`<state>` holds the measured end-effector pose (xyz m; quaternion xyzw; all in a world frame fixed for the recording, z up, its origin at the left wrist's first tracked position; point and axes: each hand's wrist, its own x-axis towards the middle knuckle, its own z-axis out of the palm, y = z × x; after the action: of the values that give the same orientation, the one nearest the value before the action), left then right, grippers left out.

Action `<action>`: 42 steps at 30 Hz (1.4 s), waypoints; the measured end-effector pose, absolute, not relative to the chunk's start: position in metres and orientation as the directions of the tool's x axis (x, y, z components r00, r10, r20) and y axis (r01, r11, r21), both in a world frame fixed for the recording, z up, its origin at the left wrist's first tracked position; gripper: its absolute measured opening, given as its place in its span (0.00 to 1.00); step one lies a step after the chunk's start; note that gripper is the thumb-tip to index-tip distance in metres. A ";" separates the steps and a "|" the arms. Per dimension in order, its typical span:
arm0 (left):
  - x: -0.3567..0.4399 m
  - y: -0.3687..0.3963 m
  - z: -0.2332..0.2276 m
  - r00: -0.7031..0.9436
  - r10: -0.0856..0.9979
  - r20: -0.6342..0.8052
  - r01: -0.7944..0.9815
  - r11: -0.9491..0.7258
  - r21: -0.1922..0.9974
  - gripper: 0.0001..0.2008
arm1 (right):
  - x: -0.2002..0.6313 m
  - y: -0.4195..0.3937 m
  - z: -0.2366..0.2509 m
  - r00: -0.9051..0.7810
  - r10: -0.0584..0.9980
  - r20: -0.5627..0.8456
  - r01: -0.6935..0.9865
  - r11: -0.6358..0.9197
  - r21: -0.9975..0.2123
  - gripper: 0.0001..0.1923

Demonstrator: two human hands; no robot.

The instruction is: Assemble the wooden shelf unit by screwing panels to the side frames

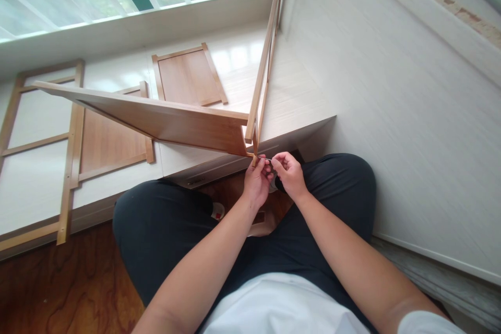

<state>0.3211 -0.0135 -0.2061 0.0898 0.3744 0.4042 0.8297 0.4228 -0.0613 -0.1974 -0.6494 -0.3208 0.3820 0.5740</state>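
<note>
From my head view, here I am, left hand point(257, 185) closed on a wooden tip point(254, 160) at the near right corner of the tilted panel point(191, 124), right hand point(290, 173) pinching a thin rod point(266, 158) aimed at that same corner, its exact kind too small to tell. The tilted panel slants over the ledge point(301, 96), with a slim frame point(263, 62) rising at its right end. Beyond the panel lies a small board point(186, 77), a second board point(111, 138) sits partly hidden by its left half, and an open frame point(73, 135) stretches past its left end!
</note>
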 end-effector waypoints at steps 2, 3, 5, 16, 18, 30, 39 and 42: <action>0.321 -0.014 -0.208 0.403 0.738 -0.540 -0.616 0.656 0.437 0.18 | 0.423 -0.062 -0.197 0.495 0.863 -0.100 -0.011 -0.109 -0.994 0.15; 0.321 -0.014 -0.208 0.404 0.739 -0.539 -0.619 0.655 0.433 0.18 | 0.423 -0.063 -0.198 0.493 0.865 -0.087 0.000 -0.100 -0.995 0.14; 0.321 -0.014 -0.207 0.399 0.739 -0.543 -0.621 0.653 0.433 0.18 | 0.423 -0.064 -0.200 0.489 0.870 -0.062 0.041 -0.094 -0.995 0.14; 0.322 -0.013 -0.203 0.384 0.735 -0.559 -0.608 0.657 0.446 0.20 | 0.425 -0.068 -0.206 0.459 0.888 0.007 0.155 -0.073 -0.985 0.12; 0.322 -0.013 -0.204 0.385 0.733 -0.561 -0.607 0.659 0.444 0.20 | 0.426 -0.068 -0.206 0.459 0.888 0.009 0.166 -0.076 -0.983 0.12; 0.322 -0.012 -0.202 0.371 0.747 -0.552 -0.586 0.650 0.485 0.20 | 0.427 -0.062 -0.202 0.493 0.848 -0.195 -0.057 -0.192 -0.980 0.18; 0.322 -0.013 -0.199 0.347 0.767 -0.540 -0.543 0.634 0.551 0.20 | 0.430 -0.055 -0.201 0.430 0.812 -0.394 -0.377 -0.234 -0.896 0.26; 0.322 -0.015 -0.201 0.353 0.770 -0.532 -0.534 0.632 0.561 0.20 | 0.431 -0.056 -0.203 0.446 0.809 -0.384 -0.378 -0.219 -0.900 0.26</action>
<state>0.3223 -0.0148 -0.2007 0.1466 0.4016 0.4030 0.8092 0.4307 -0.0561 -0.2033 -0.6033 -0.1784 0.4953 0.5991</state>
